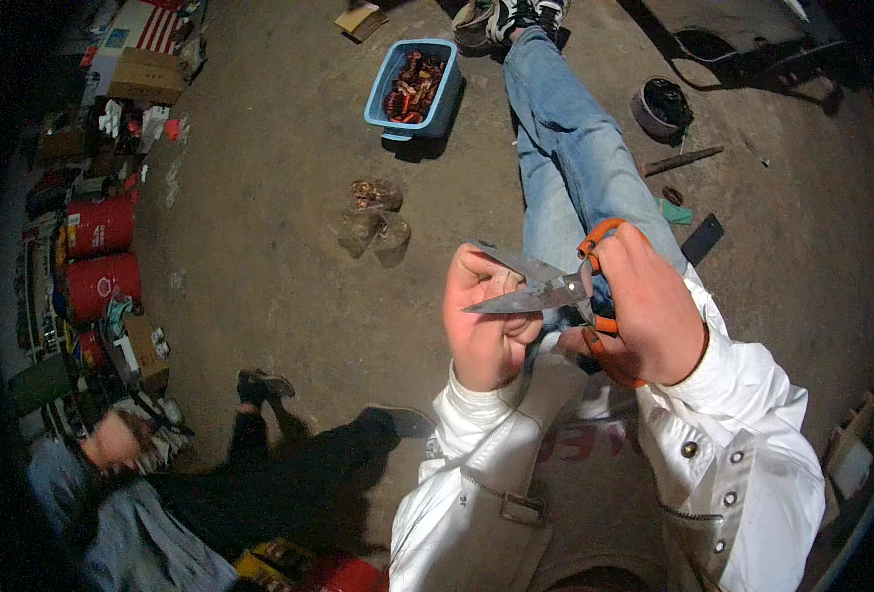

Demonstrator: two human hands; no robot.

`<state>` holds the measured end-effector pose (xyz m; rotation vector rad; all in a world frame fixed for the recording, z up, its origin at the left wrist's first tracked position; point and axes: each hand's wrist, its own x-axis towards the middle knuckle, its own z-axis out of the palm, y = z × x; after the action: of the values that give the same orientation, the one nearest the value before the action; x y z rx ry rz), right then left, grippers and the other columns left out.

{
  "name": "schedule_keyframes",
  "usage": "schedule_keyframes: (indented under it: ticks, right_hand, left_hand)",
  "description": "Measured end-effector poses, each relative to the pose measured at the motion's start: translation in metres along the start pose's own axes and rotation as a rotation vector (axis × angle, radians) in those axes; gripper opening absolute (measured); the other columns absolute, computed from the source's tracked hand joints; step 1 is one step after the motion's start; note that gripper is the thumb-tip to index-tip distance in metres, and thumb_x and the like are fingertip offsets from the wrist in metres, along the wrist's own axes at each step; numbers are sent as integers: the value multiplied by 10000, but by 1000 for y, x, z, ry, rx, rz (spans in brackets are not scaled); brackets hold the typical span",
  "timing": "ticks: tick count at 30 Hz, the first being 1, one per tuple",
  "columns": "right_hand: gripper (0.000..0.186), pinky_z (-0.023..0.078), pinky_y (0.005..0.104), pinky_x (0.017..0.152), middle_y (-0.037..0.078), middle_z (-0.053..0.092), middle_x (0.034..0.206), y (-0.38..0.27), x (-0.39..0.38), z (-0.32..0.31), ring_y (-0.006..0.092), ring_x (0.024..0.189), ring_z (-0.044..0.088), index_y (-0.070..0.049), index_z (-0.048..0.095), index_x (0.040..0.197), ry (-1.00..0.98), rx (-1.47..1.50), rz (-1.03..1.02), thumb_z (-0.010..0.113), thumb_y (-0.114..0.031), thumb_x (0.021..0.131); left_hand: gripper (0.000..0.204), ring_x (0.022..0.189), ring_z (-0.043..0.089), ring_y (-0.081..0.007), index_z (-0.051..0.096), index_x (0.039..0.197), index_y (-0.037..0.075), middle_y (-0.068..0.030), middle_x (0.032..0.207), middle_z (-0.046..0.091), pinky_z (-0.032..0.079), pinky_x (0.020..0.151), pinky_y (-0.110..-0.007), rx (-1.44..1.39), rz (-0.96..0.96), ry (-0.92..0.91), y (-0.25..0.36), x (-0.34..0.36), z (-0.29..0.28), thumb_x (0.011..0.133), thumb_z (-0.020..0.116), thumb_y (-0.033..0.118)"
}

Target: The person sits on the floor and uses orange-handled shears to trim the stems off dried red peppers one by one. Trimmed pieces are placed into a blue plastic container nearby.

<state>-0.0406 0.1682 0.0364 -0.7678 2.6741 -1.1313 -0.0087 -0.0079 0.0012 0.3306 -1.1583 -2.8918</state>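
My right hand [651, 306] grips a pair of scissors [555, 293] by its orange handles, fingers and thumb wrapped through the loops. The two metal blades are spread apart and point left. My left hand [486, 321] is closed just behind the blades, its fingers curled inward near the gap between them. Whatever it pinches, if anything, is hidden by the blades and too small to make out. Both hands hang above my outstretched legs in blue jeans [565, 128].
A blue plastic tub [447, 104] of reddish-brown pieces stands ahead, with tied clear bags [373, 219] nearer. Right of my legs are a dark bucket [662, 109], a rod [684, 161] and a black phone-like slab [702, 240]. Another person [151, 523] sits lower left; red drums [102, 286] line the left.
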Motion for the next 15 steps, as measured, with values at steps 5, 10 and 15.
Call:
schedule_keyframes:
  ticks: [5,10,15]
  right_hand:
    - [602,435,436,680,192,449,947,-3,1,-2,406,836,507,-1,445,1022,-42,-2,16,810,-275,630]
    - [594,445,447,663,193,472,949,-6,-2,-4,412,821,531,-7,456,1040,-91,40,75,796,-325,670]
    - [499,452,440,630,175,509,919,-2,-3,1,402,773,558,-33,473,1016,-144,106,138,768,-309,724]
  left_hand:
    - [101,492,313,-15,398,912,63,12,689,425,225,414,-188,99,89,-21,-2,-3,3,936,489,27]
    - [90,540,390,-48,432,921,44,-19,719,474,311,462,-199,339,274,32,-5,-5,2,924,520,27]
    - [102,595,439,-65,459,952,29,-40,762,501,368,518,-207,451,350,-7,-5,-12,4,912,552,38]
